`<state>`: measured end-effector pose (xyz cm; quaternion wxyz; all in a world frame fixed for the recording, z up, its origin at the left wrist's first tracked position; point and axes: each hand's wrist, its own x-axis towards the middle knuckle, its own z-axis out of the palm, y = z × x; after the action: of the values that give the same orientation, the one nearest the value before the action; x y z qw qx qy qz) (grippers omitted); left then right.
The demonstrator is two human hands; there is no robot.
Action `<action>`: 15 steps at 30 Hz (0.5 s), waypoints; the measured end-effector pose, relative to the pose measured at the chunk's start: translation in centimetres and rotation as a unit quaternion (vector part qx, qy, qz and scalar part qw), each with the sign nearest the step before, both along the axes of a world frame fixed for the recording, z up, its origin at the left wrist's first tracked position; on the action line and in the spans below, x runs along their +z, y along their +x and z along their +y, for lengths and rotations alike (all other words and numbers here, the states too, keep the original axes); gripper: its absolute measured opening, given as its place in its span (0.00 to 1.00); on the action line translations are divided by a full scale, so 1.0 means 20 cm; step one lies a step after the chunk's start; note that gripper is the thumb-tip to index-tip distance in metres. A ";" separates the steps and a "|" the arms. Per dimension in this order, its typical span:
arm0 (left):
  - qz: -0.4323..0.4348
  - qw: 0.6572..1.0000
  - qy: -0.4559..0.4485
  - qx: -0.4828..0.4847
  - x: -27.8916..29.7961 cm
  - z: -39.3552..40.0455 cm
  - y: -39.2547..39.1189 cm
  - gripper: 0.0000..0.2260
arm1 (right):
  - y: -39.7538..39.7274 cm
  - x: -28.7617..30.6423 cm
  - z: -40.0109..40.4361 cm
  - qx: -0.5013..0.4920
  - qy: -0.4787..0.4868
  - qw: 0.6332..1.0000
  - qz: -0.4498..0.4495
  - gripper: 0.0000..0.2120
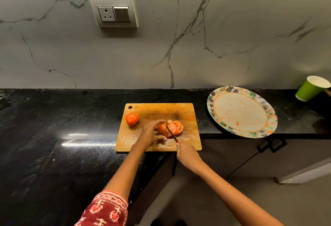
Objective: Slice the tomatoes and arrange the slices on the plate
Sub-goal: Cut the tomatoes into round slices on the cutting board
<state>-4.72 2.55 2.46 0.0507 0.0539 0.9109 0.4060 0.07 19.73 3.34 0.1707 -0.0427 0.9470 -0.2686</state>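
Observation:
On the wooden cutting board (186,111) my left hand (150,133) grips a partly cut tomato (162,129), fingers curled over its top. My right hand (186,152) holds a small knife (171,133), whose blade stands against the tomato's cut face. Several cut slices (176,127) lie fanned just right of the blade. A whole tomato (132,119) sits at the board's left end. The patterned plate (241,112) lies to the right on the counter, smeared with juice and holding no slices.
The board sits at the front edge of a black stone counter (62,127). A green paper cup (312,87) stands at the far right behind the plate. A marble wall with a socket panel (113,12) rises behind. Cabinet doors with a handle (272,144) lie below the plate.

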 end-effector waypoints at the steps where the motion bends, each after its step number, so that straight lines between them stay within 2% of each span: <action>1: 0.015 1.000 -0.001 0.001 0.00 0.00 0.01 0.31 | 0.00 0.00 0.00 -0.007 -0.014 1.000 0.006 0.15; 7: 0.075 0.994 -0.002 0.085 -0.04 0.06 0.03 0.25 | -0.04 0.06 -0.01 -0.004 -0.040 0.998 0.044 0.16; 15: 0.070 0.988 0.060 0.123 -0.04 0.12 0.05 0.23 | -0.06 0.07 -0.05 0.002 -0.017 0.999 0.032 0.17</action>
<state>-3.80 4.95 1.66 -0.0669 -0.0268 0.8860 0.4580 -1.07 18.81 4.71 0.1398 -0.0563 0.9472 -0.2828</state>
